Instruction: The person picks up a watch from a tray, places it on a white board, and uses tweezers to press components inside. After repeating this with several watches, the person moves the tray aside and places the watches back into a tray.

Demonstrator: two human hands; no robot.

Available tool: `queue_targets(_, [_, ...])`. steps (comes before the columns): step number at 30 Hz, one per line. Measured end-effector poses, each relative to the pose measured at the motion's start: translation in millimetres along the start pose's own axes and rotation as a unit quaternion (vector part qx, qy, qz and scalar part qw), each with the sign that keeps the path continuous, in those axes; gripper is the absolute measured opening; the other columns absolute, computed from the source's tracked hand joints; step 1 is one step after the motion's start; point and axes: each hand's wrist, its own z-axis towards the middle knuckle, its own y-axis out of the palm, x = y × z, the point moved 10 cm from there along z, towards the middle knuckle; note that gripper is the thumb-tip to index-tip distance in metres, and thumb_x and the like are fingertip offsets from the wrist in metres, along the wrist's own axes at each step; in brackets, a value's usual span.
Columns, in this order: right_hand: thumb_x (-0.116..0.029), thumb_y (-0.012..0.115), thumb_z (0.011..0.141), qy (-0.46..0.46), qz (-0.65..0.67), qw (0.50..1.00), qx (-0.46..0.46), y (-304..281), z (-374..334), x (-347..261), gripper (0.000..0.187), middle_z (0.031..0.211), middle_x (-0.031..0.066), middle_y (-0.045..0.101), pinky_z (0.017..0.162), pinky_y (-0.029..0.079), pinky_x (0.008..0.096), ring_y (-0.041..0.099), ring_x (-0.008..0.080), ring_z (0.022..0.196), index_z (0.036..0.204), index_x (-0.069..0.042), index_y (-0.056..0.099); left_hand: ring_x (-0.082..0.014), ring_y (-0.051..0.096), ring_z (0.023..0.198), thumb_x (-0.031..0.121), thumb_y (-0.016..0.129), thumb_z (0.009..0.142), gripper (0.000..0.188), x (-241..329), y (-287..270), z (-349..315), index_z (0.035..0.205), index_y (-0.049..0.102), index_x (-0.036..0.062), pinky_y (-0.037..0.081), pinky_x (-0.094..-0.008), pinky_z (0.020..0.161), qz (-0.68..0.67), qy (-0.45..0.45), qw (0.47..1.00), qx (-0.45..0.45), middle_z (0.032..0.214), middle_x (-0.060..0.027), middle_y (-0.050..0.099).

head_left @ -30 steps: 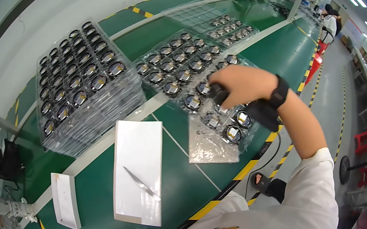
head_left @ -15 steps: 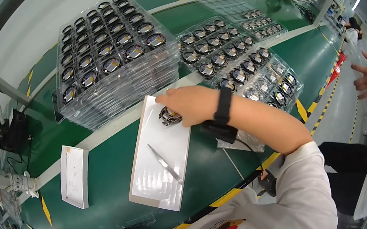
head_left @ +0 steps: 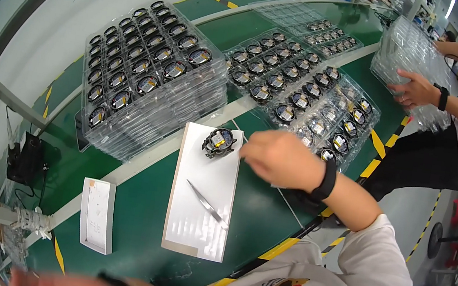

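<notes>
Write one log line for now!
right hand: beside round part | left hand: low, blurred | round part, tweezers: on white board

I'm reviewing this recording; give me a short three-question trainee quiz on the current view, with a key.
1. True or false: the tweezers lie on the white rectangular panel.
2. Which thing on the panel is nearest the right hand? A) a screwdriver; B) a round electronic module; C) a roll of tape.
3. Fill in: the shallow white box sits to the ____ of the panel in the picture.

Key: 1. true; 2. B; 3. left.
</notes>
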Motion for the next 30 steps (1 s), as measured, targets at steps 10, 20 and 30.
queue_targets(10, [-0.014,0.058,0.070,-0.206,-0.033,0.978,-0.020,64.1,1.6,-92.9,0.015,0.082,0.0010,0.055,0.063,0.047,0.0292,0.058,0.0175,0.074,0.084,-0.012,0.063,-0.0307,0.053,0.105,0.019,0.069,0.076,0.043,-164.9,131.2,-239.7,0.114,0.057,0.0024,0.040,-0.0381,0.093,0.194,-0.270,0.712,-0.619,0.110,-0.0154,0.059])
queue_targets(20, [-0.011,0.059,0.068,-0.215,0.018,0.974,-0.061,60.7,-9.1,-76.0,0.013,0.075,0.0011,0.053,0.064,0.047,0.0315,0.058,0.0188,0.072,0.081,-0.011,0.061,-0.0306,0.054,0.104,0.021,0.074,0.072,0.049,-184.0,131.4,-271.8,0.113,0.056,0.0016,0.042,-0.0398,0.092,0.141,-0.285,0.681,-0.660,0.110,-0.0131,0.060])
queue_targets(30, [0.003,0.059,0.080,0.063,0.466,0.873,-0.134,58.0,-0.7,-34.5,0.009,0.085,0.0072,0.058,0.064,0.052,0.0290,0.063,0.0169,0.078,0.086,-0.002,0.056,-0.0096,0.059,0.081,0.013,0.065,0.083,0.025,-146.1,-8.0,-251.7,0.102,0.054,0.0000,0.047,-0.0234,0.073,-0.002,-0.755,0.591,-0.285,0.096,-0.0064,0.063])
